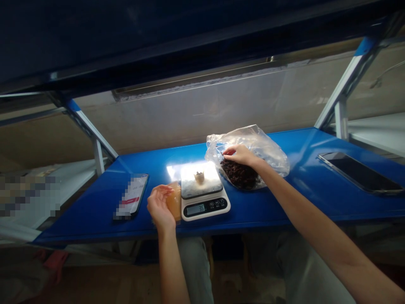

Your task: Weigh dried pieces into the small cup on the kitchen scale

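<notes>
A white digital scale [206, 207] stands on the blue table, its display reading about 36. On its bright platform sits a small pale cup [199, 177] with dark bits at the top. Left of the scale, my left hand [162, 205] rests with loosely curled fingers, open, against a flat tan packet [174, 202]. To the right lies a clear plastic bag [268, 150] with a heap of dark brown dried pieces [238, 174]. My right hand [238, 154] is over that heap, thumb and fingers pinched on what looks like a small dark piece.
A phone [134, 196] with a lit, partly blurred screen lies at the left. A dark-screened tablet or large phone [360, 173] lies at the right. Slanting metal supports [344, 84] flank the blue table [104, 202], and a dark shelf [190, 33] hangs above.
</notes>
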